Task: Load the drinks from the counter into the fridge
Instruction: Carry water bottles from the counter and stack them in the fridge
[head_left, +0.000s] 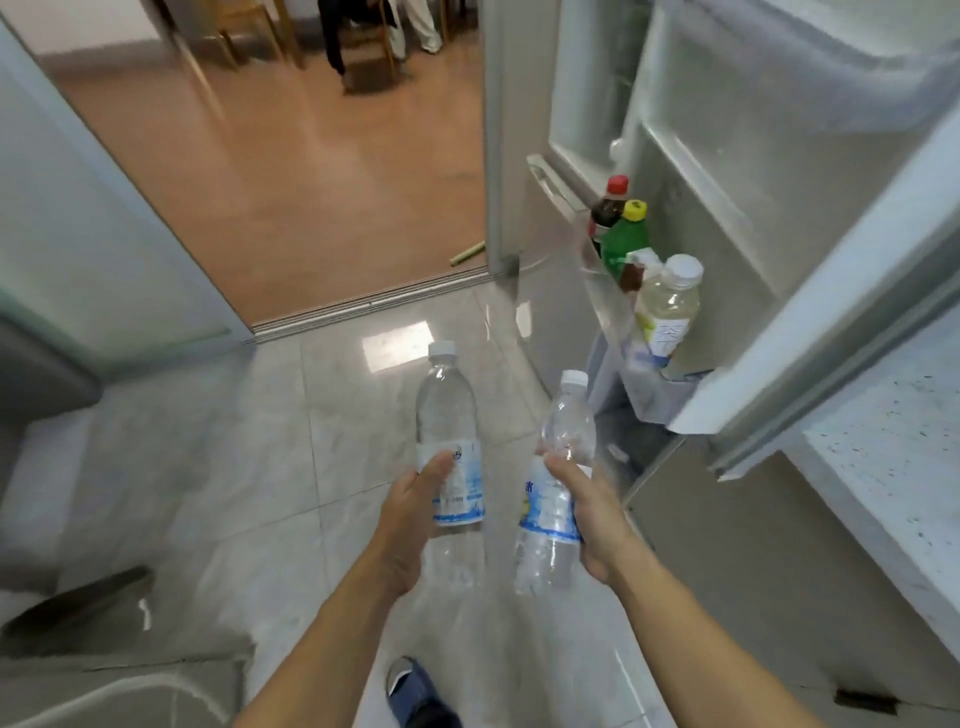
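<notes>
My left hand (410, 514) grips a clear water bottle (448, 415) with a white cap and a blue-white label, held upright over the tiled floor. My right hand (589, 514) grips a second clear water bottle (563, 431), tilted slightly right toward the fridge. The fridge door (810, 312) stands open at the right. Its lower door shelf (654, 395) holds a dark cola bottle with a red cap (609, 205), a green bottle with a yellow cap (626, 239) and a pale tea bottle with a white cap (667, 306).
A white speckled counter (893, 441) runs along the right edge, below the open door. A sliding-door track (374, 304) crosses the floor ahead, with a wooden floor, chairs and a person's legs (337, 36) beyond. My shoe (410, 691) shows at the bottom.
</notes>
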